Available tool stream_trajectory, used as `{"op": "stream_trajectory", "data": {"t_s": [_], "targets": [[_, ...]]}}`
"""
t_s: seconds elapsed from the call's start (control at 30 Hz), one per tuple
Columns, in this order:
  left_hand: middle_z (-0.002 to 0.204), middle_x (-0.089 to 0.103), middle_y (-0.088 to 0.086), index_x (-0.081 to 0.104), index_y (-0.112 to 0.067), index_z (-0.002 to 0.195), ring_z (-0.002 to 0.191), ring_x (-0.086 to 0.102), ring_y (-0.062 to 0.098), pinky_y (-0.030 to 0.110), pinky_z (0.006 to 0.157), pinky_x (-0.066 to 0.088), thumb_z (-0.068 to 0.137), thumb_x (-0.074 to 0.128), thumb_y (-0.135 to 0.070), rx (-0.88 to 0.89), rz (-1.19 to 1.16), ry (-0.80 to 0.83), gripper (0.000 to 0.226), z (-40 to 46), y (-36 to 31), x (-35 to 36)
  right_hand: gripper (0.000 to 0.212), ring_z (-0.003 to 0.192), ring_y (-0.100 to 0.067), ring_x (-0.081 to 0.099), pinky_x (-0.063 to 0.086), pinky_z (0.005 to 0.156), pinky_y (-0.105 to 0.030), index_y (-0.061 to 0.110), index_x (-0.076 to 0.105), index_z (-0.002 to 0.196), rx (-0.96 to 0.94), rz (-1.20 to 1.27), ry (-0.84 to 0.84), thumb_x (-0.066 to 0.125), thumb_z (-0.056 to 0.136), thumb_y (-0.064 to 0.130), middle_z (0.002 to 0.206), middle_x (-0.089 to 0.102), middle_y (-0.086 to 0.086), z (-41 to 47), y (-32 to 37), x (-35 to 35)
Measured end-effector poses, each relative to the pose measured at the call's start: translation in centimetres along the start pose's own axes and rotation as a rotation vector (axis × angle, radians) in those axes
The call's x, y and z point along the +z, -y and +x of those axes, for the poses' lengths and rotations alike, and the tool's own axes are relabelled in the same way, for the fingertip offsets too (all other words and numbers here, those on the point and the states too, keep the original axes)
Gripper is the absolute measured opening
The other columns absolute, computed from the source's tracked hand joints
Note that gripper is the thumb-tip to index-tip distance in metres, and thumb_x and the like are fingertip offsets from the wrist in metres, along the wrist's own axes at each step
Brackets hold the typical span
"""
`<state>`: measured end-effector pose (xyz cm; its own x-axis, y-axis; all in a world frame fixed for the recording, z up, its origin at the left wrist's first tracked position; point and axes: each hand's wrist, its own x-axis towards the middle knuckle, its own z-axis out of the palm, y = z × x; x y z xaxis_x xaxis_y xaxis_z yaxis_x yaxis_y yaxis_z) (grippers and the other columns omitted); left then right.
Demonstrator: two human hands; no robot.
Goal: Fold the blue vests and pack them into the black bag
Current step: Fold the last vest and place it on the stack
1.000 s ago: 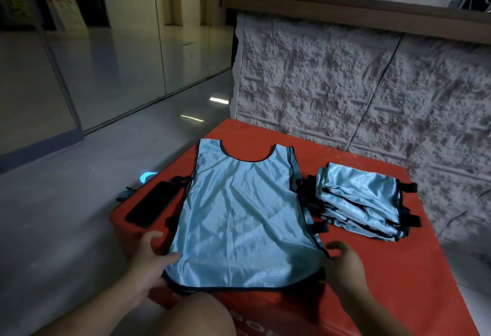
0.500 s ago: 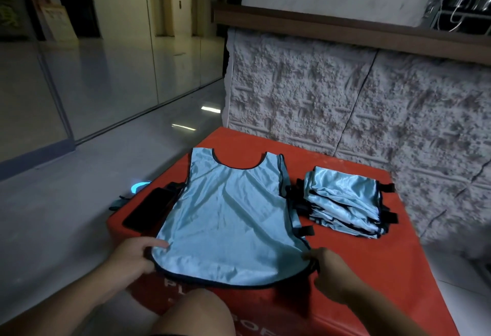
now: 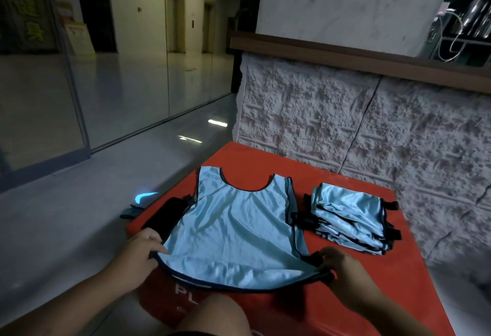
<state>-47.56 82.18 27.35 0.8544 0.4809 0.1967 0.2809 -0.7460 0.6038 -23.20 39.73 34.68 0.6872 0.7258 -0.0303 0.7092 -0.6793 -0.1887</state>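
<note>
Light-blue satin vest [image 3: 236,232] with black trim lay flat at centre frame on the red padded mat [image 3: 393,282], left hand [image 3: 138,253] and right hand [image 3: 337,266] pinching its lifted hem corners, where slippery fabric risked sliding crooked mid-fold.

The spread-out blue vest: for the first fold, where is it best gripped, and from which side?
Probably at the two bottom hem corners, from the near edge. The vest lies flat, neckline away, hem nearest the person. The left hand and right hand already pinch those corners, lifting the hem.
</note>
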Motion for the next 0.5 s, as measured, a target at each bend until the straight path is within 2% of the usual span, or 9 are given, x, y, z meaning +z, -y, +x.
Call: {"op": "stream_trajectory", "data": {"t_s": [0.03,0.07,0.13,0.2,0.27,0.33,0.4,0.5], "targets": [[0.102,0.057,-0.013,0.063,-0.051,0.071,0.098,0.059,0.005,0.009,0.083,0.039,0.067,0.072,0.018,0.014,0.004,0.037,0.07,-0.1,0.0,-0.4,0.045,0.076,0.017,0.059,0.047,0.074,-0.017,0.049,0.056,0.065,-0.002,0.071,0.023,0.073,0.082,0.011,0.084,0.06,0.044,-0.1,-1.1,0.5],[0.105,0.058,-0.015,0.063,-0.05,0.069,0.102,0.057,0.004,0.007,0.085,0.037,0.068,0.072,0.017,0.029,0.011,0.07,0.068,-0.2,-0.2,-0.9,0.034,0.076,0.019,0.058,0.046,0.072,-0.015,0.047,0.063,0.065,0.003,0.102,0.047,0.074,0.078,0.017,0.088,0.06,0.047,-0.3,-0.3,-0.6],[0.108,0.058,-0.021,0.061,-0.054,0.064,0.106,0.054,0.002,0.005,0.088,0.035,0.068,0.072,0.012,0.082,0.04,0.121,0.068,-0.3,-0.6,-1.7,0.016,0.073,0.009,0.061,0.046,0.069,-0.018,0.044,0.068,0.072,-0.035,0.068,0.081,0.071,0.073,0.027,0.082,0.067,0.029,-0.3,-1.8,-1.3],[0.108,0.061,-0.027,0.063,-0.06,0.064,0.109,0.052,-0.001,0.006,0.091,0.035,0.07,0.072,0.004,0.137,0.051,0.176,0.065,-0.3,-1.4,-2.7,0.007,0.064,0.004,0.055,0.045,0.067,-0.022,0.037,0.067,0.072,-0.074,0.03,0.18,0.067,0.073,0.03,0.073,0.065,0.012,-0.6,-2.0,-2.4],[0.111,0.061,-0.029,0.068,-0.06,0.072,0.11,0.054,-0.001,0.011,0.094,0.04,0.071,0.068,0.002,0.148,-0.001,0.245,0.062,-0.1,-2.6,-3.7,0.007,0.061,0.001,0.049,0.043,0.064,-0.022,0.032,0.067,0.069,-0.086,0.051,0.24,0.066,0.073,0.028,0.071,0.064,0.005,-0.5,-2.3,-3.4],[0.101,0.07,-0.02,0.076,-0.051,0.078,0.1,0.064,0.002,0.021,0.092,0.048,0.072,0.064,0.009,0.1,-0.14,0.297,0.061,0.4,-3.9,-4.3,0.009,0.065,0.0,0.059,0.047,0.064,-0.025,0.027,0.074,0.074,-0.057,0.093,0.263,0.065,0.073,0.025,0.071,0.07,0.008,0.5,-2.4,-4.6],[0.092,0.077,-0.011,0.082,-0.038,0.082,0.091,0.071,0.006,0.023,0.088,0.053,0.079,0.066,0.014,0.052,-0.253,0.306,0.055,1.7,-5.2,-4.9,0.02,0.074,-0.003,0.068,0.051,0.066,-0.025,0.029,0.078,0.082,-0.027,0.152,0.225,0.063,0.071,0.019,0.076,0.073,0.014,2.2,-3.0,-5.6],[0.09,0.079,0.002,0.082,-0.028,0.082,0.09,0.075,0.016,0.023,0.084,0.055,0.079,0.073,0.015,0.001,-0.391,0.249,0.044,5.5,-5.6,-4.9,0.026,0.073,-0.004,0.068,0.051,0.067,-0.026,0.035,0.075,0.077,-0.021,0.26,0.113,0.061,0.068,0.015,0.077,0.072,0.015,6.2,-3.1,-6.4]]}}
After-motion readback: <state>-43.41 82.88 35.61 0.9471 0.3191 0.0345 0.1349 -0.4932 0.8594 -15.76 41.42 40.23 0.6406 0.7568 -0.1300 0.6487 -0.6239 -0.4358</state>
